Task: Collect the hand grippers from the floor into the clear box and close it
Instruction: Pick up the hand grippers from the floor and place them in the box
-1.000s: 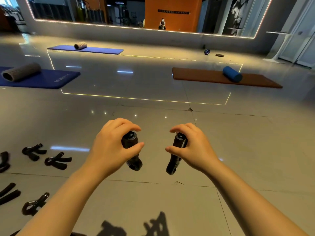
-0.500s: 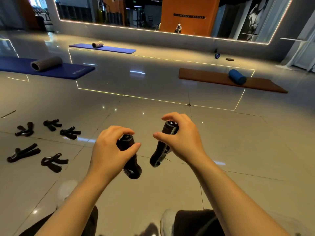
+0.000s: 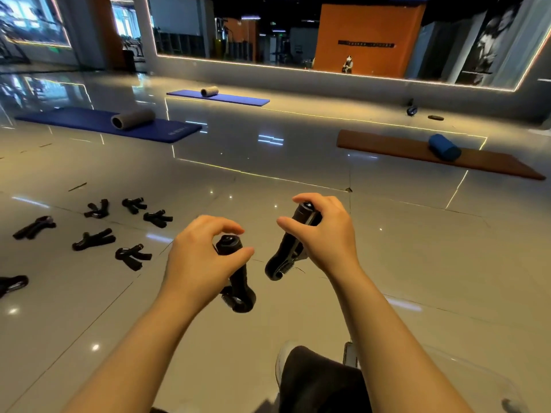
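My left hand [image 3: 199,260] grips a black hand gripper [image 3: 235,272] by its handles, its spring end pointing down toward me. In my right hand [image 3: 325,234] a second black hand gripper [image 3: 287,248] is held the same way, tilted left. Both hang in the air above the floor. Several more black hand grippers [image 3: 94,239] lie scattered on the tiles at the left. The rim of the clear box [image 3: 477,368] shows faintly at the lower right, mostly hidden behind my right forearm.
Blue mats with grey foam rollers [image 3: 132,118] lie at the far left. A brown mat [image 3: 417,153] with a blue roller [image 3: 444,147] lies at the far right. My knee and shoe [image 3: 298,374] are at the bottom centre. A mirrored wall closes the back.
The view has swung left and tilted, bringing more floor grippers into sight. Both hands keep their grippers; the right one rose a little.
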Available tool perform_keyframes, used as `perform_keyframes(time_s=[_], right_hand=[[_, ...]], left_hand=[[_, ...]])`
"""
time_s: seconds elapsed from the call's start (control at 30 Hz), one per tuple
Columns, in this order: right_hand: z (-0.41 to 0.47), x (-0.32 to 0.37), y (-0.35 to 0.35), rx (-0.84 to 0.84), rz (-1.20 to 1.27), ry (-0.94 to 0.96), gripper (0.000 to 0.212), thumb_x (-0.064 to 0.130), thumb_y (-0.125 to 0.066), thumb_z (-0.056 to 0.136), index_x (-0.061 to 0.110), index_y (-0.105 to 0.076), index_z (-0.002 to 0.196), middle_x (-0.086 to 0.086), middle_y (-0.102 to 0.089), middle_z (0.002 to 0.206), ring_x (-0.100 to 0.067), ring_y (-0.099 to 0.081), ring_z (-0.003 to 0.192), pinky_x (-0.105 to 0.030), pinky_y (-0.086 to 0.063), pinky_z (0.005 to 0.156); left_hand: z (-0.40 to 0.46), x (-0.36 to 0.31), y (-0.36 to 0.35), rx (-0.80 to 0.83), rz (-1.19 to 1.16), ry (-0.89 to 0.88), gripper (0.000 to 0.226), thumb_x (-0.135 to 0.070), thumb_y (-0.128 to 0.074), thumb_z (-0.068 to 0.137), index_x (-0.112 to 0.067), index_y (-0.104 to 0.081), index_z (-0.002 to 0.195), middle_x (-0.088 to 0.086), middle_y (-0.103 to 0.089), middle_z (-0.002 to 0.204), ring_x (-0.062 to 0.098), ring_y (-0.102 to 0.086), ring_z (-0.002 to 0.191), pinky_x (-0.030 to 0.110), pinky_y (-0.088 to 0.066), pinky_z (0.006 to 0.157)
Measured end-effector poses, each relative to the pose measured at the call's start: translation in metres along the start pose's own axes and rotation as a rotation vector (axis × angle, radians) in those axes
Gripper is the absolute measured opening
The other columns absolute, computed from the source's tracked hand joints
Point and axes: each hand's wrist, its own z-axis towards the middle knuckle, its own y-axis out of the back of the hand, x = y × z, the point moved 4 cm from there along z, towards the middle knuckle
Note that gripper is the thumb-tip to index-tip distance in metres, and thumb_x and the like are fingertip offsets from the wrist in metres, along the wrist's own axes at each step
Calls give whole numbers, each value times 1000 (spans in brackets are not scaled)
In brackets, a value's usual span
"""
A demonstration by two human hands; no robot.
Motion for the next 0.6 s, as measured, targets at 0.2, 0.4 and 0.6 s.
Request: perform_keyframes(time_s=[0.2,0.4,0.6], right_hand=[[-37,-8,4,46,-32,0,43,36,-77,74,27,-59,112,9,-50,103,-10,-50,92,-9,-39,66],[-80,19,17,54,10,79,48,36,-78,73,23,-58,114,9,-51,106,-7,-50,94,-8,-39,67],[-110,30,50,0,118,-37,42,31,-78,73,22,-57,108,3,-53,105,-12,-53,91,-13,-43,64]], left_hand=[[-37,-5,22,-54,56,35,20,-27,-75,75,-30,-62,90,-12,-57,97,9,-52,94,13,-35,72],[-78,-23,26,-112,70,52,19,-22,-75,75,-24,-65,91,-10,-57,96,12,-53,96,16,-35,71],[-113,-49,23,-222,-131,202,19,-19,-73,78,-19,-65,95,-7,-57,97,7,-49,90,9,-33,66]])
